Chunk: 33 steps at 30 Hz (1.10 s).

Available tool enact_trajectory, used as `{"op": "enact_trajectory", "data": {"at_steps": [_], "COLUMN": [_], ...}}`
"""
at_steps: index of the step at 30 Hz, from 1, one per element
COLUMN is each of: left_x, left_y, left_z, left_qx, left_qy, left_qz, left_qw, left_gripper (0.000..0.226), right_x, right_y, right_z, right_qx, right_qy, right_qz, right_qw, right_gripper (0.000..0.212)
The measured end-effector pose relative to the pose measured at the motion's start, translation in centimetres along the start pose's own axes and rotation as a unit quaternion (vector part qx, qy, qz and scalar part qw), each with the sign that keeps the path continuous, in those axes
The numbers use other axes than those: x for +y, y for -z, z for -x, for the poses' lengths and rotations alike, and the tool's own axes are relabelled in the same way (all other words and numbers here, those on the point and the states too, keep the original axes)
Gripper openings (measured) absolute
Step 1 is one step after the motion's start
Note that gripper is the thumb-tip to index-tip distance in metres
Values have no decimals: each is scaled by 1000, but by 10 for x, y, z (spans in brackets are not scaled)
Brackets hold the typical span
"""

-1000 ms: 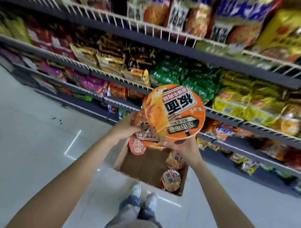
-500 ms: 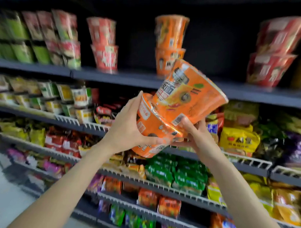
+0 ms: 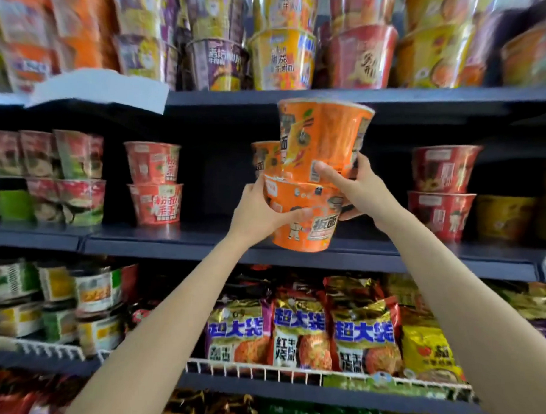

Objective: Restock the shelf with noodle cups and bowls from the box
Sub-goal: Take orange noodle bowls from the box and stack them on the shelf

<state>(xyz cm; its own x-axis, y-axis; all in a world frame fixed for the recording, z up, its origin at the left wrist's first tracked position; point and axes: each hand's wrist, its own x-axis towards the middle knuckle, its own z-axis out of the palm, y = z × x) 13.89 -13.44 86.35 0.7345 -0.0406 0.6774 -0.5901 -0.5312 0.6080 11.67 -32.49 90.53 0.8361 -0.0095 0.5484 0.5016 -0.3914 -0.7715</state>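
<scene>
The dark blue shelving [image 3: 294, 257] fills the view, and both arms reach up to its middle tier. Above the fingers, the top tier is packed with stacked noodle bowls: purple ones [image 3: 218, 65], a yellow stack [image 3: 283, 58], a red one [image 3: 360, 58] and more yellow and orange ones further right, all slightly blurred. Far below the hands, behind a white wire rail [image 3: 290, 373], stands a row of noodle packets [image 3: 301, 334] with blue lettering, and to their left stand small green and yellow tubs [image 3: 92, 293].

On the middle tier, well to the left of the left hand's fingers, two red noodle bowls [image 3: 155, 184] sit one on the other, with red-and-green bowls [image 3: 71, 181] beyond them. Well to the right of the right hand, another pair of dark red bowls [image 3: 442, 194] is stacked the same way.

Between the hands are two orange noodle bowls, one on top of the other. The lower orange bowl [image 3: 302, 217] is upright, its base just above the front edge of the middle tier. The left hand [image 3: 259, 212] is wrapped around its left side, thumb curled across the front. The upper orange bowl [image 3: 323, 140] rests on the lower one's lid, tilted slightly. The right hand [image 3: 362, 188] clasps its lower part, forefinger pointing left across the front. Just behind the left fingers a third orange bowl [image 3: 264, 158] peeks out, already on the shelf.
</scene>
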Motion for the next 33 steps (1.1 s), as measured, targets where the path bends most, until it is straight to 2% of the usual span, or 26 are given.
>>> {"op": "enact_trajectory", "data": {"at_steps": [3, 7, 10, 15, 18, 22, 27, 30, 33], "left_x": [-20, -48, -68, -101, -112, -116, -118, -109, -96], "left_y": [-5, 9, 24, 45, 42, 30, 27, 27, 25], "left_z": [-7, -13, -17, -23, -27, -41, -47, -36, -16], "left_qx": [9, 28, 48, 87, 82, 76, 67, 121, 174], "left_qy": [21, 54, 60, 87, 111, 121, 138, 98, 10], "left_qz": [50, 86, 70, 61, 74, 67, 20, -51, -81], "left_qw": [998, 994, 995, 991, 988, 987, 988, 986, 981], "left_gripper": [92, 124, 118, 111, 112, 111, 118, 108, 74], "right_x": [8, 20, 25, 23, 27, 30, 42, 46, 52], "right_y": [-16, -49, -77, -121, -141, -150, -155, -149, -135], "right_z": [-19, -40, -55, -71, -84, -95, -95, -74, -43], "right_qx": [-1, -18, -35, -83, -79, -58, -45, -16, 37], "right_qy": [-12, -5, 3, 39, 55, 39, 31, 64, 126], "right_qz": [25, 40, 24, 6, 80, 123, 123, 138, 150], "right_qw": [1000, 999, 999, 996, 992, 990, 991, 988, 980], "right_gripper": [99, 101, 100, 85, 103, 82, 83, 73, 59]}}
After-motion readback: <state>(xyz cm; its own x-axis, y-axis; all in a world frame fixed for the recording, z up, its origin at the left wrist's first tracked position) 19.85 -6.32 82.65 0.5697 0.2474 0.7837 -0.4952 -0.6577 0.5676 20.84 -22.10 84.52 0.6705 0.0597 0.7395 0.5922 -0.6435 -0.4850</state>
